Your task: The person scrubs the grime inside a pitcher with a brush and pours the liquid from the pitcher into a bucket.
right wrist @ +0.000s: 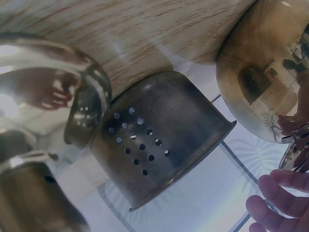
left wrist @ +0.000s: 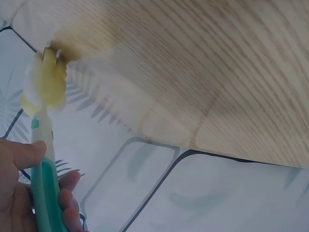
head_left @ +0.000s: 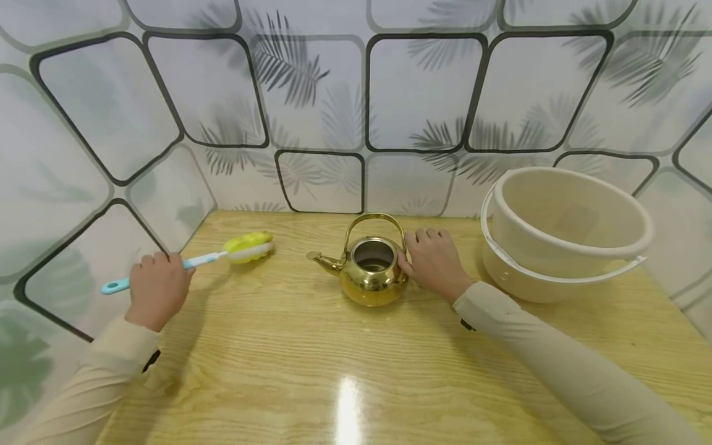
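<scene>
In the head view my left hand (head_left: 159, 289) grips the turquoise and white handle of a sponge bottle brush (head_left: 248, 247). Its yellow and white sponge head (left wrist: 46, 84) points away from the fingers in the left wrist view. A gold metal teakettle (head_left: 374, 284) stands upright on the table, lidless, spout to the left and handle raised. My right hand (head_left: 436, 262) holds its right side, the thumb against the body near the handle base. In the right wrist view a perforated metal strainer (right wrist: 161, 135) lies beside a shiny domed piece (right wrist: 48, 92), perhaps the lid.
Cream plastic buckets (head_left: 573, 247), apparently nested, stand to the right with a white carrying handle. The wood-grain table (head_left: 267, 358) meets patterned walls (head_left: 317, 123) at the back and left.
</scene>
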Available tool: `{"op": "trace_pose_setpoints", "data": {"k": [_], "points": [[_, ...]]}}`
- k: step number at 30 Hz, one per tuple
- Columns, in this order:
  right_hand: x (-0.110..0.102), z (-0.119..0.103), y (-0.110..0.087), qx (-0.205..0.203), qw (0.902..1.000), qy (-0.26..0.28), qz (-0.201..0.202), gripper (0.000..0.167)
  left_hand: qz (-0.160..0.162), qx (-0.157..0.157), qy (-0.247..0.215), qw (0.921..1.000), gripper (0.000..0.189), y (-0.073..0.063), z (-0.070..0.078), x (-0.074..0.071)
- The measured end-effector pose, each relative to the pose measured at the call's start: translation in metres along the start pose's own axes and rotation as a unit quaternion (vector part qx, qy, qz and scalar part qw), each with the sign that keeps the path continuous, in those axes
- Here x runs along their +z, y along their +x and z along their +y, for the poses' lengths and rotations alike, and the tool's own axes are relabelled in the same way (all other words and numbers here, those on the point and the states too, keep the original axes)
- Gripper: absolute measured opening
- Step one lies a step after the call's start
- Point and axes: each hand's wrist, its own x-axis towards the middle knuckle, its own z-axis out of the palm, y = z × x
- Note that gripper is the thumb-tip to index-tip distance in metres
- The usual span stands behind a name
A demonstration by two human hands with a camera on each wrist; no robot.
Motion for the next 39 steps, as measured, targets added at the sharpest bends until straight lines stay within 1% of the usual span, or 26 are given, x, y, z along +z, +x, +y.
{"op": "trace_pose_setpoints", "data": {"k": [7, 10, 13, 15, 18, 19, 22, 25, 29, 32, 35, 39], "points": [[-0.001, 0.0, 0.0, 0.003, 1.0, 0.004, -0.002, 0.028, -0.006, -0.03, -0.002, 0.9995, 0.049, 0.004, 0.0, 0.0], [-0.001, 0.0, 0.0, 0.003, 1.0, 0.003, -0.006, 0.028, -0.022, -0.04, -0.008, 0.9989, 0.047, 0.007, 0.0, -0.002], [0.0, 0.0, -0.001, 0.004, 1.0, 0.002, -0.005, 0.028, -0.039, -0.044, -0.015, 0.9982, 0.046, 0.01, 0.0, -0.003], [0.0, 0.0, -0.001, 0.004, 1.0, 0.002, -0.004, 0.028, -0.041, -0.041, -0.018, 0.9981, 0.045, 0.013, 0.0, -0.004], [0.0, 0.0, -0.001, 0.003, 1.0, 0.0, -0.003, 0.028, -0.031, -0.033, -0.018, 0.9988, 0.047, 0.016, -0.002, -0.004], [0.0, 0.0, -0.001, 0.003, 1.0, -0.001, -0.002, 0.029, -0.026, -0.029, -0.018, 0.9991, 0.046, 0.017, -0.003, -0.003], [0.0, 0.0, -0.001, 0.003, 1.0, -0.003, -0.003, 0.029, -0.029, -0.02, -0.016, 0.9993, 0.046, 0.018, -0.008, 0.0], [0.0, 0.0, -0.001, 0.003, 1.0, -0.002, -0.005, 0.028, -0.021, -0.006, -0.013, 0.9997, 0.044, 0.018, -0.013, 0.002], [0.0, 0.0, -0.001, 0.003, 1.0, -0.001, -0.008, 0.027, 0.01, 0.015, -0.011, 0.9998, 0.043, 0.018, -0.018, 0.007], [0.0, 0.0, -0.001, 0.003, 1.0, -0.002, -0.009, 0.027, 0.027, 0.024, -0.013, 0.9993, 0.042, 0.017, -0.021, 0.009], [0.0, 0.0, -0.001, 0.002, 0.9999, -0.003, -0.01, 0.028, 0.027, 0.021, -0.014, 0.9993, 0.042, 0.016, -0.023, 0.011], [-0.001, 0.0, -0.001, 0.001, 0.9999, -0.006, -0.011, 0.028, 0.008, 0.002, -0.021, 0.9997, 0.042, 0.015, -0.022, 0.011]]}}
